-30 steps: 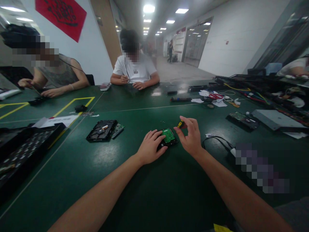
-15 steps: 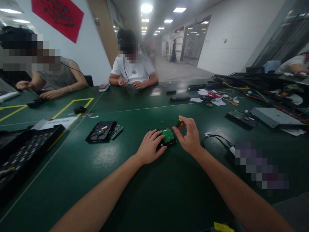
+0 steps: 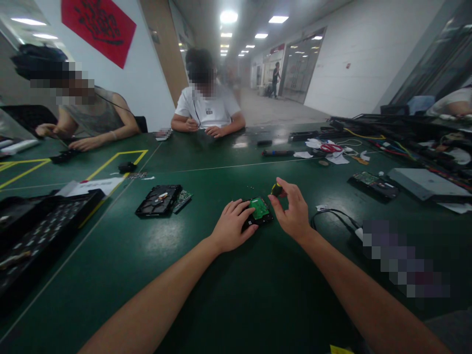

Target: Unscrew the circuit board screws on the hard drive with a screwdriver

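Hard drive [image 3: 266, 219] was held on the green table [image 3: 206, 290] by the left hand [image 3: 232, 225] — a yellow-and-black screwdriver [image 3: 276, 189] was pinched by the right hand [image 3: 292, 207].

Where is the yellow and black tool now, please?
In the head view, the tool is pinched in the right hand, just right of the green circuit board.

You are in what looks like an electronics workshop: your green table [image 3: 206, 305] carries hard drives [image 3: 260, 209], circuit boards [image 3: 182, 200] and, toward its right edge, tangled cables [image 3: 388, 146], while co-workers [image 3: 208, 109] sit at its far edge.
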Available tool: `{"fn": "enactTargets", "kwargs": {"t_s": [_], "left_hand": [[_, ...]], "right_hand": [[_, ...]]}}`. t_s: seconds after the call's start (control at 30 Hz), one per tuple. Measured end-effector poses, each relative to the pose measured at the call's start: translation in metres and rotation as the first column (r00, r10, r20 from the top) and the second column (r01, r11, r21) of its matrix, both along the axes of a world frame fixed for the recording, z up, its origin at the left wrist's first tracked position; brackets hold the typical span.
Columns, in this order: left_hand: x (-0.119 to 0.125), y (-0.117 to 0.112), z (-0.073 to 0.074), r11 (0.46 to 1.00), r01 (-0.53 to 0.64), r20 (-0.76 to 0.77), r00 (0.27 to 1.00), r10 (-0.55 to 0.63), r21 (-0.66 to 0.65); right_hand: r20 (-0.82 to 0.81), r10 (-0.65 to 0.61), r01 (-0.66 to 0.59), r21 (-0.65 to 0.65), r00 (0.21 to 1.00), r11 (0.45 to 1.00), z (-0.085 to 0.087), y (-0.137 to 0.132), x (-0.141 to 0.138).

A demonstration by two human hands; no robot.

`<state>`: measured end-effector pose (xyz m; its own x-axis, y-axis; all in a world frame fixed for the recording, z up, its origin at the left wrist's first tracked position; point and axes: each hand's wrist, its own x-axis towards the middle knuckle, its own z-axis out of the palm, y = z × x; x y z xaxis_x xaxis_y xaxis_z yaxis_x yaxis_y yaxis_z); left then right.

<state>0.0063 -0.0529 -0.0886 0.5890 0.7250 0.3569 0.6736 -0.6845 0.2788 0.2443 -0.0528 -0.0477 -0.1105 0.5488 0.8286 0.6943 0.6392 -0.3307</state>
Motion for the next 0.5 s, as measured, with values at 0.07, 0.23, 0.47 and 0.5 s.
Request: {"fn": "enactTargets", "kwargs": {"t_s": [0.07, 0.23, 0.47, 0.5], "left_hand": [[0.0, -0.0002, 0.0003, 1.0, 0.001, -0.002, 1.0, -0.001, 0.001], [-0.0001, 0.0005, -0.0009, 1.0, 0.004, 0.006, 1.0, -0.004, 0.003], [0.0004, 0.0008, -0.0012, 1.0, 0.005, 0.017, 1.0, -0.006, 0.006], [0.0004, 0.0007, -0.0008, 1.0, 0.004, 0.013, 1.0, -0.004, 0.006]], "right_hand": [[-0.004, -0.027, 0.027, 0.032, 1.0, 0.999, 0.0014, 0.0003, 0.0006], [-0.013, -0.032, 0.033, 0.03, 0.999, 0.999, 0.0017, 0.0006, 0.001], [-0.023, 0.033, -0.034, -0.034, 0.999, 0.999, -0.0025, 0.0004, 0.0], [-0.019, 0.022, -0.023, -0.014, 1.0, 1.0, -0.002, 0.0005, 0.0002]]}}
